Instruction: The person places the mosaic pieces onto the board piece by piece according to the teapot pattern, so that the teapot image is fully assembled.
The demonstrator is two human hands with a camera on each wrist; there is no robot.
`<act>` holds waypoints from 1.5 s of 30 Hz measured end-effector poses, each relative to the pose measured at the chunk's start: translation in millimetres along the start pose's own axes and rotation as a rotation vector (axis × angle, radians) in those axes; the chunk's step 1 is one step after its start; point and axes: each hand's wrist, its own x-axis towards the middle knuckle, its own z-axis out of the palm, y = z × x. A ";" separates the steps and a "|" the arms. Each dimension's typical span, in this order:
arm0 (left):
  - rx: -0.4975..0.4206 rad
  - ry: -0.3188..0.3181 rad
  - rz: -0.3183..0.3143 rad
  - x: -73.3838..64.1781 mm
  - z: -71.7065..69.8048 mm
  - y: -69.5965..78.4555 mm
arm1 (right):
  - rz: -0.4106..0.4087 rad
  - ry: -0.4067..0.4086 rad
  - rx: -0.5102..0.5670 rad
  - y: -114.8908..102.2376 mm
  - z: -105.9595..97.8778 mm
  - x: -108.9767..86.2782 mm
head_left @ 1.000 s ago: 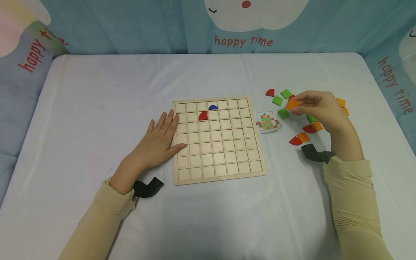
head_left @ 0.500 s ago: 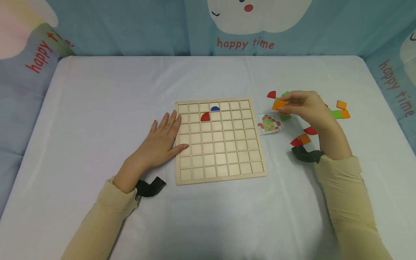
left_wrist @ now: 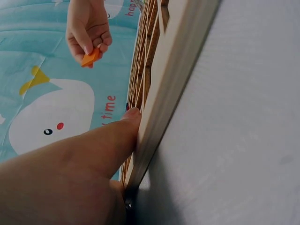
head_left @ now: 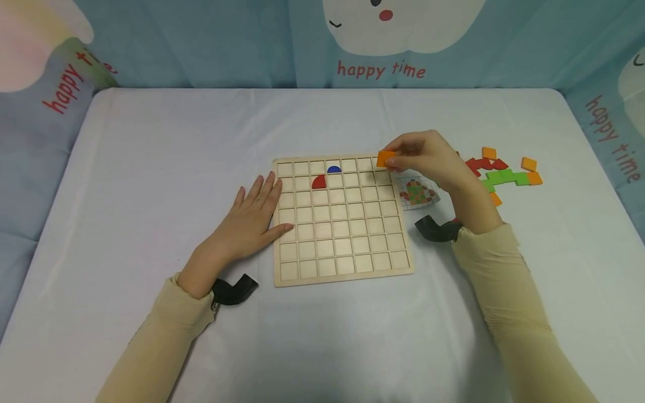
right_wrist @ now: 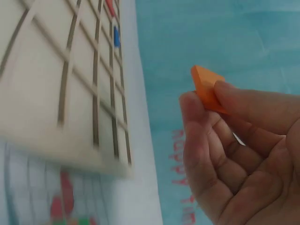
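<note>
Thumb and fingers of my right hand (head_left: 428, 157) pinch an orange square tile (head_left: 385, 158) above the top right corner of the wooden grid board (head_left: 344, 275). In the right wrist view the orange tile (right_wrist: 207, 89) is held up on edge between thumb and fingertips. My left hand (head_left: 247, 221) rests with straight, spread fingers on the board's left edge, its thumb (left_wrist: 126, 123) lying over the rim. Two pieces sit in the board's upper cells: a red quarter-circle tile (head_left: 319, 182) and a blue half-circle tile (head_left: 334, 169).
A printed pattern card (head_left: 417, 193) lies against the board's right side, partly under the right hand. Farther right are loose red tiles (head_left: 486, 164), green tiles (head_left: 500, 177) and orange tiles (head_left: 529, 163), some hidden by the right forearm. A printed curtain (head_left: 201, 45) hangs behind the white table (head_left: 166, 134).
My right hand has carried the orange tile left, from over the loose tiles to the board's upper right corner. The left hand has stayed on the board's edge.
</note>
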 end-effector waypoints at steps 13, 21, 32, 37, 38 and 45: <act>-0.002 -0.011 -0.002 -0.2 -1.3 0.3 | 0.031 -0.123 0.055 -15.0 38.6 25.9; -0.002 -0.015 -0.002 0.9 -0.3 1.3 | 0.064 -0.155 0.080 -15.8 52.0 34.6; -0.010 -0.017 -0.003 0.9 0.4 -0.7 | 0.154 -0.124 0.045 -11.9 59.3 39.1; -0.013 -0.015 0.001 0.7 0.6 -1.0 | 0.144 -0.129 -0.057 -7.2 62.6 42.5; -0.014 -0.015 0.001 0.6 0.3 -0.8 | 0.140 -0.132 -0.066 -6.6 63.4 42.9; -0.008 -0.017 -0.004 0.3 0.2 -0.5 | 0.107 -0.141 -0.101 -4.9 66.5 42.7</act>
